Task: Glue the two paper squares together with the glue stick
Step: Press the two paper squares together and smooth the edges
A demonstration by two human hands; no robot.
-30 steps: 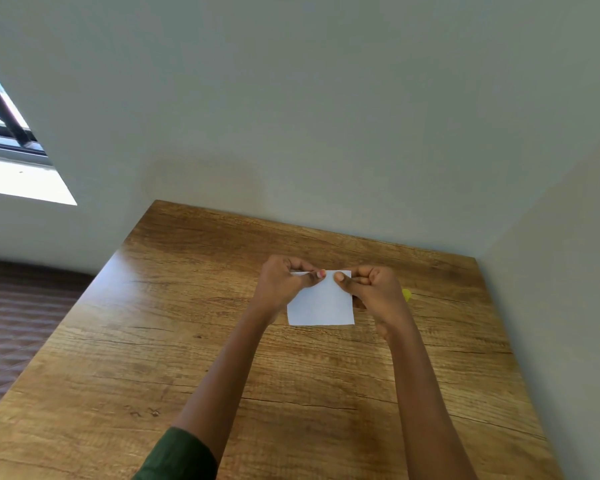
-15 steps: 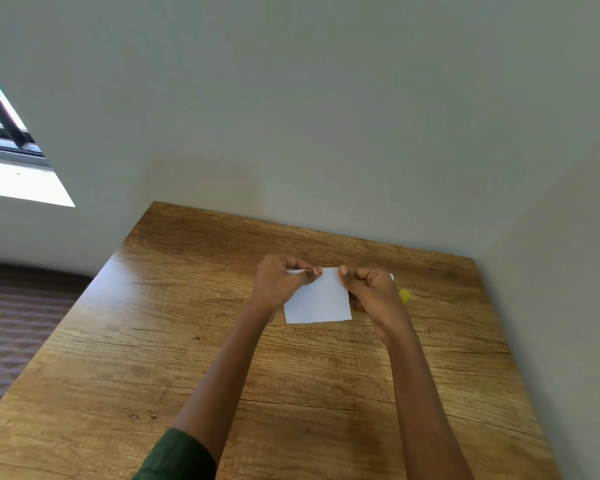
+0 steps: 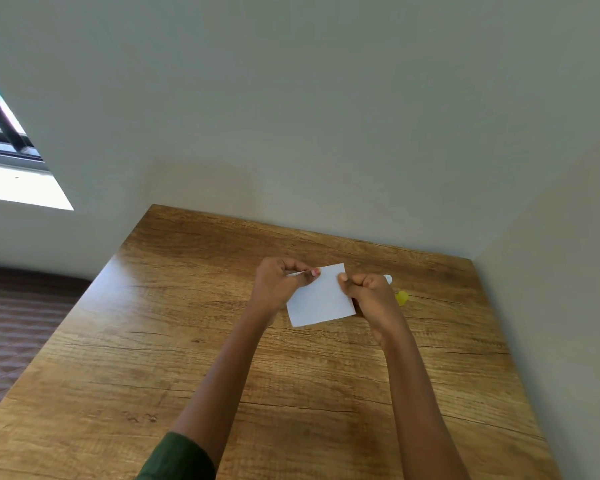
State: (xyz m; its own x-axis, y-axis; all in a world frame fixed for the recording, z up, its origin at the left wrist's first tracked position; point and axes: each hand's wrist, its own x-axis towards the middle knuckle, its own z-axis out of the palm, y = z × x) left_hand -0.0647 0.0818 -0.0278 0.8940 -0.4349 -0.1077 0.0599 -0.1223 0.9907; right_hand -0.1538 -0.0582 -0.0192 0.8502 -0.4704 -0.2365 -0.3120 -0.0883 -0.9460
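A white paper square [image 3: 321, 299] is held just above the wooden table [image 3: 187, 341], tilted with its right corner raised. My left hand [image 3: 279, 285] pinches its upper left corner between thumb and forefinger. My right hand [image 3: 369, 294] pinches its right edge with curled fingers. Only one white face shows, so I cannot tell whether a second square lies behind it. Beyond my right hand lie a yellow glue stick part [image 3: 401, 297] and a small white piece [image 3: 388, 278], both mostly hidden by the hand.
The table fits into a corner, with a wall [image 3: 326, 133] along its far edge and another wall [image 3: 561, 306] on the right. Its left edge drops to a brown floor [image 3: 21, 323]. A window [image 3: 4, 133] is at the far left.
The paper has tilted, its right side rising and its left side dropping. My right hand slid from the top edge to the right edge. Both hands drifted slightly away from me.
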